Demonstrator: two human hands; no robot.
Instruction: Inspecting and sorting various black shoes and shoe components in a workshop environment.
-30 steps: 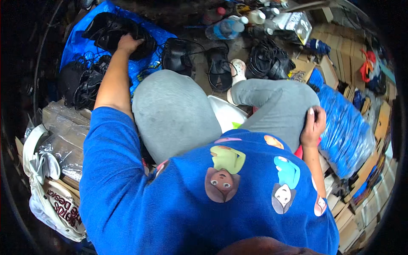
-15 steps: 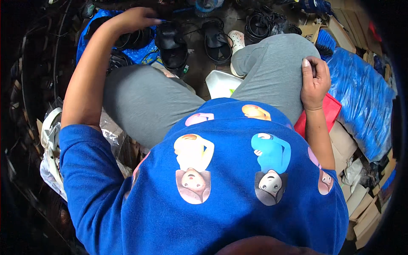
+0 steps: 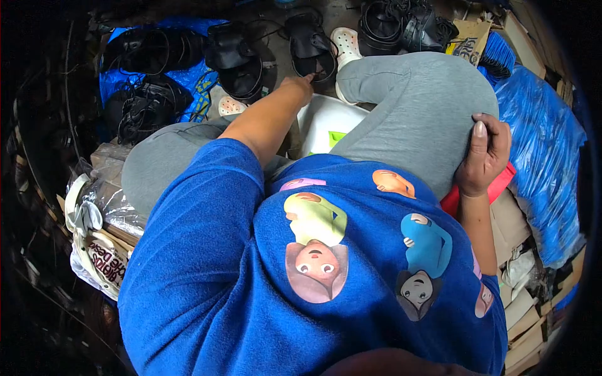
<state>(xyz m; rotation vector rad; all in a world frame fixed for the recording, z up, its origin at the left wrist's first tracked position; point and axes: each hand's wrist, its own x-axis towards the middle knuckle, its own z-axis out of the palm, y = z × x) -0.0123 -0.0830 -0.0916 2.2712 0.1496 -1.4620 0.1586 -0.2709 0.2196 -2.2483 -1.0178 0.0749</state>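
Observation:
My left hand [image 3: 298, 89] reaches forward between my knees, one finger stretched toward the heel of a black shoe [image 3: 305, 32] on the floor. Whether the fingertip touches it I cannot tell; the other fingers are mostly hidden. A second black shoe [image 3: 232, 53] lies to its left, its opening toward me. Below my left hand is a white plastic container [image 3: 320, 128] with a light green patch. My right hand [image 3: 484, 156] rests against my right knee, fingers loosely bent and thumb apart, with nothing seen in it.
More black shoes with loose laces [image 3: 147, 103] lie on blue plastic sheeting [image 3: 199, 74] at the far left. Others [image 3: 382, 28] stand at the far right. A blue plastic-wrapped bundle [image 3: 542, 163] and cardboard pieces [image 3: 509, 229] crowd my right. A white bag [image 3: 94, 250] is at my left.
My left hand has come from the far left shoes back toward me and to the right, near the middle shoe. My right hand stays at my knee. The view has shifted slightly.

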